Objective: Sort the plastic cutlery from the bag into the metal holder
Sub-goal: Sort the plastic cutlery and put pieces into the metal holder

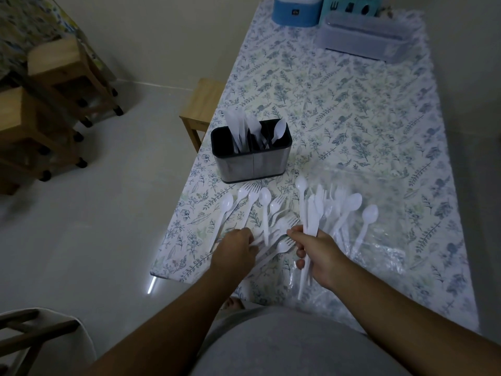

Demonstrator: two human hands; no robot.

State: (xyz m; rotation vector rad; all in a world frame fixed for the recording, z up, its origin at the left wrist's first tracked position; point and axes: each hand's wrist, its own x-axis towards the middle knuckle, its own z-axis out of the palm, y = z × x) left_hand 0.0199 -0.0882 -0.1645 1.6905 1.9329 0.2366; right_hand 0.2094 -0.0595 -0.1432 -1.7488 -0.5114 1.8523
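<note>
The metal holder point(250, 162) stands on the table point(339, 109), with white knives in its left compartment and a spoon in its right one. In front of it lie loose white forks and spoons point(264, 204). More cutlery lies on the clear plastic bag point(379, 240) to the right. My left hand point(237, 246) reaches into the loose pile and pinches a handle there. A small bundle of white knives and a spoon point(309, 213) is gripped upright in my right hand point(315, 253).
A grey lidded box point(360, 39), a blue container point(295, 9) and a teal holder point(349, 6) sit at the table's far end. A wooden stool point(200, 109) stands at the table's left side, and wooden carts point(51, 104) stand further left. A chair point(24, 335) is at bottom left.
</note>
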